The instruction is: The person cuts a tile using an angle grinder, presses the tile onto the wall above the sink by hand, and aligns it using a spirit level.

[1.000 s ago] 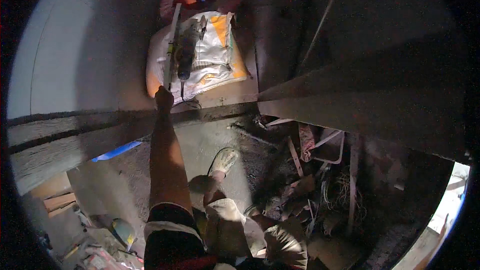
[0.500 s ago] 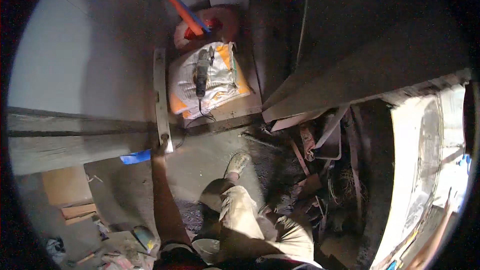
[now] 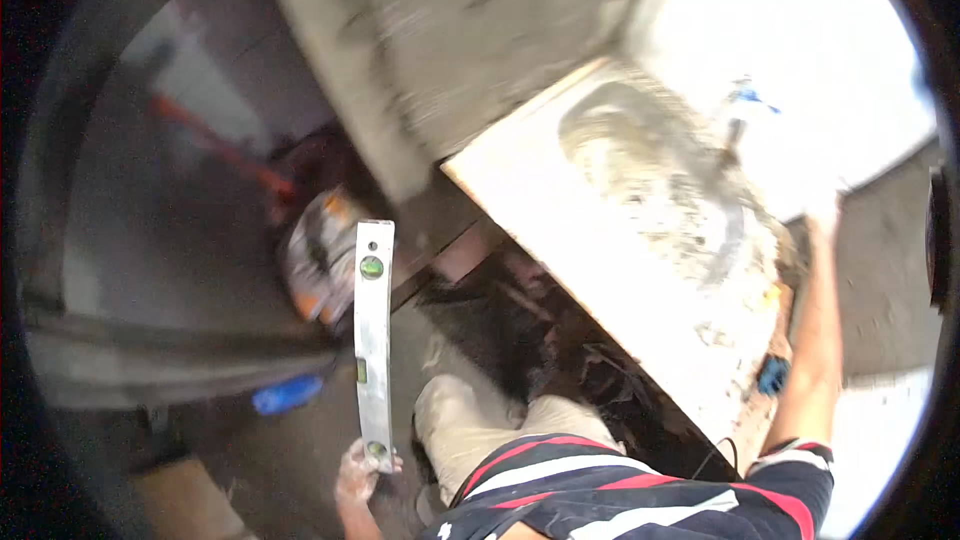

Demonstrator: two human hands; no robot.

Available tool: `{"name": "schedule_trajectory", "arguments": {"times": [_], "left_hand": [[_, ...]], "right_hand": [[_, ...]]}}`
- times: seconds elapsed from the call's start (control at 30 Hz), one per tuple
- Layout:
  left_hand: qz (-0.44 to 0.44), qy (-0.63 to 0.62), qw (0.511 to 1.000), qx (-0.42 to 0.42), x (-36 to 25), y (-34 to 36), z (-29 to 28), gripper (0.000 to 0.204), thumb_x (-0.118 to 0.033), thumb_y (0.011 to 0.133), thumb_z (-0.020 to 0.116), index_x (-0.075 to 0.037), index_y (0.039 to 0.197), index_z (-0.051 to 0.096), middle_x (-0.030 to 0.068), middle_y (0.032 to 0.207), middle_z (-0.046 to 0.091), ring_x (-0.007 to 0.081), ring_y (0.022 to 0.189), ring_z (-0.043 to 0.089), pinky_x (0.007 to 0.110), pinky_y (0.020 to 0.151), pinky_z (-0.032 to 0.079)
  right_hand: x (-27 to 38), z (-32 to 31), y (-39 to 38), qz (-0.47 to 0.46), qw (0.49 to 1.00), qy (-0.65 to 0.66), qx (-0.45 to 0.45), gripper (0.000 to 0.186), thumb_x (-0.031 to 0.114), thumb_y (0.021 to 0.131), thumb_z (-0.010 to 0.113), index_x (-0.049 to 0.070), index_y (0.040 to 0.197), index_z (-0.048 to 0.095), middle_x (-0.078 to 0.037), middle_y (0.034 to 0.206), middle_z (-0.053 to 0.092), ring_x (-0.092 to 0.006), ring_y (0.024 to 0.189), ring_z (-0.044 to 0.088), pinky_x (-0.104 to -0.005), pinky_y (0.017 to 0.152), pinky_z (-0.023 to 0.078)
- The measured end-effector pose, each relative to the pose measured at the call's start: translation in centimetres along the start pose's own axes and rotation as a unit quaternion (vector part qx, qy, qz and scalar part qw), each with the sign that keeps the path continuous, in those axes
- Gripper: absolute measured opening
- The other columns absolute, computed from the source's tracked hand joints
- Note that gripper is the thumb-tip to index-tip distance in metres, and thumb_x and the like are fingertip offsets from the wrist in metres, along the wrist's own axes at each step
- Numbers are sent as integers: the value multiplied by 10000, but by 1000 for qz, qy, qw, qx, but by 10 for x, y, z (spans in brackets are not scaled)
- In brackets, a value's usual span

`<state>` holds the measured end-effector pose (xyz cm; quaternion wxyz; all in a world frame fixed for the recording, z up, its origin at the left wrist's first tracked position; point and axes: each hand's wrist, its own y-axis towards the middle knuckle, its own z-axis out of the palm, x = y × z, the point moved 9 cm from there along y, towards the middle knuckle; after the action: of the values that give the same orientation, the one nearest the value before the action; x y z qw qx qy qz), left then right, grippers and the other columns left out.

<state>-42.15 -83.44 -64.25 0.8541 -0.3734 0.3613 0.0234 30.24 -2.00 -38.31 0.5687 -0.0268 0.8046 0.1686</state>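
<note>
My left hand [image 3: 357,475] is closed around the lower end of a silver spirit level [image 3: 373,340]. The level stands nearly upright in the picture, its green vials facing me. Over on the right, my right arm stretches forward past the counter. My right hand [image 3: 824,208] is against or close to a very bright wall, and glare washes out its fingers. Nearest to that hand is a pale counter slab [image 3: 560,210] with a mortar-smeared sink basin [image 3: 650,155]. A tap with a blue handle [image 3: 750,96] shows faintly behind the basin.
A blurred white and orange sack [image 3: 322,260] lies beyond the level at left. Close to the left ledge is a blue object [image 3: 287,395] on the floor. Dark clutter [image 3: 560,340] fills the space under the counter. A small blue thing [image 3: 773,376] sits at the counter's right end.
My view has swung right, bringing the counter and sink into sight. The level has come away from the left ledge, still in my left hand. My right arm now reaches forward.
</note>
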Motion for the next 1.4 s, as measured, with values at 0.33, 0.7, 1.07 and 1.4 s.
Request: {"name": "schedule_trajectory", "arguments": {"times": [0.33, 0.7, 1.07, 1.4], "left_hand": [[-28, 215, 939, 266, -8, 80, 293, 447, -27, 794, 669, 9, 1233, 597, 152, 1038, 689, 262, 896, 697, 368, 797, 571], [-177, 242, 721, 625, 21, 79, 625, 690, -372, 808, 851, 63, 1257, 560, 178, 1081, 698, 287, 959, 711, 431, 847, 588], [529, 543, 481, 440, -169, 15, 937, 544, -296, 972, 684, 70, 1359, 569, 285, 1409, 572, 356, 1256, 619, 446, 1060, 520], [800, 480, 129, 336, -45, -38, 1066, 226, -67, 912, 678, -47, 1137, 700, 196, 1330, 583, 344, 1253, 545, 498, 1014, 530]], "right_hand": [[-28, -238, -147, -24, 302, 933, 197, 476, 360, 1024, 618, 56, 1390, 597, -136, 1234, 715, -215, 1012, 724, -282, 799, 598], [-77, -339, -204, -77, -194, 975, -75, 709, 572, 920, 657, 25, 1350, 518, -137, 1048, 712, -227, 955, 697, -415, 876, 584], [-196, -100, -215, 518, 303, 785, -157, 560, 471, 1047, 560, -76, 1139, 635, -76, 914, 651, -151, 836, 548, -314, 770, 460], [-230, -35, -138, 476, 337, 774, -247, 690, 540, 986, 619, -104, 1232, 588, -287, 1100, 683, -408, 1035, 650, -435, 919, 485]]}}
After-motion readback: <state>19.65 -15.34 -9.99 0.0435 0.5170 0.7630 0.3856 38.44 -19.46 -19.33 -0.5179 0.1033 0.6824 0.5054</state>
